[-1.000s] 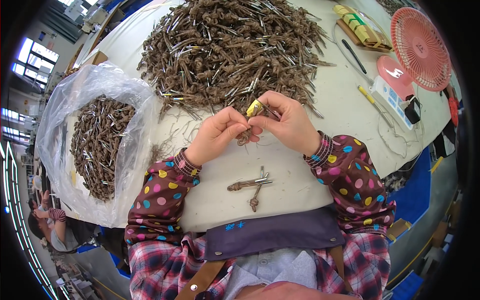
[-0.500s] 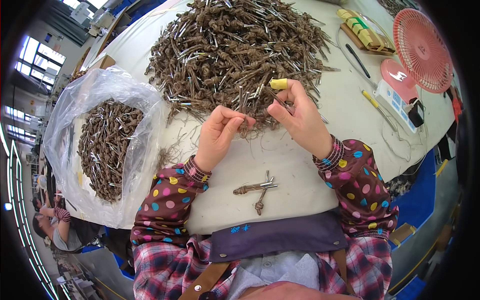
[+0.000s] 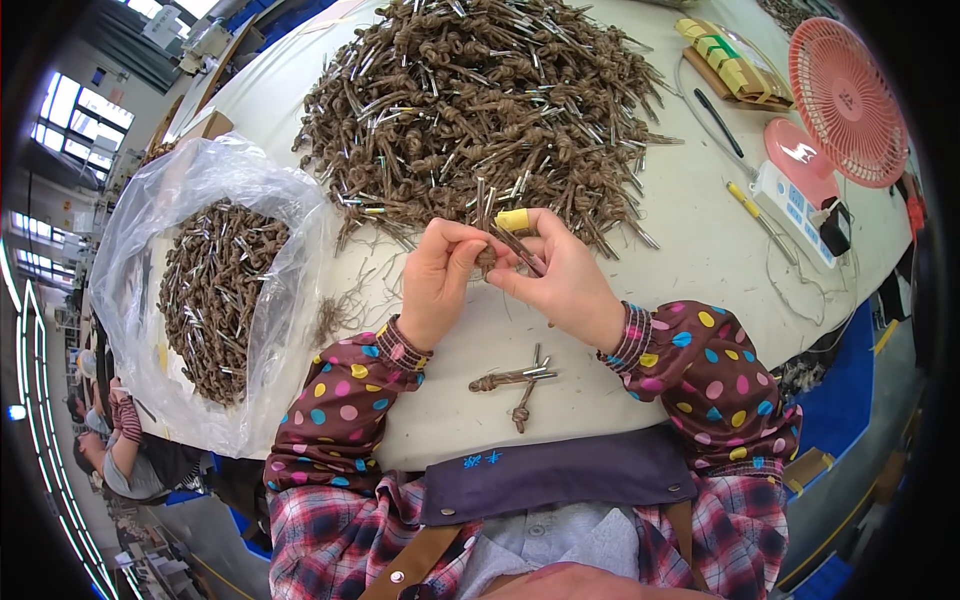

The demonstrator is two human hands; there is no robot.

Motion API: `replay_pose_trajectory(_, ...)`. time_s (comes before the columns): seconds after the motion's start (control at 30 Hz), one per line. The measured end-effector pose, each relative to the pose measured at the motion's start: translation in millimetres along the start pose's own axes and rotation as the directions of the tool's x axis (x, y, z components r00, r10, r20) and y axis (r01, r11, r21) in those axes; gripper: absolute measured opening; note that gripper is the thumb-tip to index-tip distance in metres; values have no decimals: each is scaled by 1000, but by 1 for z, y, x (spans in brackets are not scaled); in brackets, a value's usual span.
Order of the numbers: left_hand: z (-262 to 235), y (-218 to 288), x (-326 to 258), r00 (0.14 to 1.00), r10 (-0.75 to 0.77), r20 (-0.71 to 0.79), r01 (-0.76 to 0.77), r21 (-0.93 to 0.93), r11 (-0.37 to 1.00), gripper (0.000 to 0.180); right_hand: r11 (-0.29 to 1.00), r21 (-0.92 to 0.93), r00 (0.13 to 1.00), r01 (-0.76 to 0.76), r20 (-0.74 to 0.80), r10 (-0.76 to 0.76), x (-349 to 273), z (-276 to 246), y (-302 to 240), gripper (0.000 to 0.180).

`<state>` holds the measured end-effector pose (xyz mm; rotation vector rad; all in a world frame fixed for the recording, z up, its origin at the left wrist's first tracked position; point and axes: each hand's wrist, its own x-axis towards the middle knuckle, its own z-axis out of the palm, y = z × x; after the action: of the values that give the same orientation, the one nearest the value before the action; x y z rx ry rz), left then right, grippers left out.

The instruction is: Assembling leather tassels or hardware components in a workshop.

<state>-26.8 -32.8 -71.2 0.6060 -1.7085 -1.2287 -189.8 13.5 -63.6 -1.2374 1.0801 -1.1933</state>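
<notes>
Just in front of the big heap, my left hand [image 3: 438, 278] pinches a knotted brown cord [image 3: 486, 260] between thumb and fingers, its metal-tipped ends pointing up. Close against it on the right is my right hand [image 3: 565, 285], with yellow tape around one finger. It is closed on a slim dark metal tool [image 3: 522, 254], which lies across the palm beside the knot; its exact kind is partly hidden by the fingers. Nearer to me, two knotted cords [image 3: 512, 378] with metal tips lie crossed on the white table [image 3: 590, 395].
A large heap of knotted cords [image 3: 470, 110] fills the far middle. At left stands a clear plastic bag [image 3: 120, 270] holding more of them. On the right are a pink fan [image 3: 845, 100], a power strip [image 3: 795, 210], a yellow-handled tool [image 3: 755, 215] and a black pen [image 3: 718, 122].
My right hand has moved left and slightly down, bringing the dark tool up to the knotted cord. The left hand keeps its pinch almost in place.
</notes>
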Motion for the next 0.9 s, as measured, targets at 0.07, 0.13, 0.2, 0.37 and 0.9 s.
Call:
replay_pose_trajectory(0.07,0,2,-2,1000,17,-7,-17,50,999,8,995,-86,998,59,3,-59,-3,0,-5,47)
replay_pose_trajectory(0.13,-1,3,-3,999,35,-12,-34,100,994,8,978,-172,993,118,11,-118,-6,-4,-13,49)
replay_pose_trajectory(0.2,-5,1,-3,997,81,-19,-76,180,981,9,866,-462,976,190,-8,-218,-8,-16,-18,58)
replay_pose_trajectory(0.37,-4,1,-2,995,95,-25,-90,165,982,8,729,-616,937,299,46,-345,-5,-21,-23,34)
replay_pose_trajectory(0.9,-5,-10,-4,995,98,-28,-87,273,958,4,492,-776,874,394,150,-463,-4,-19,-23,26)
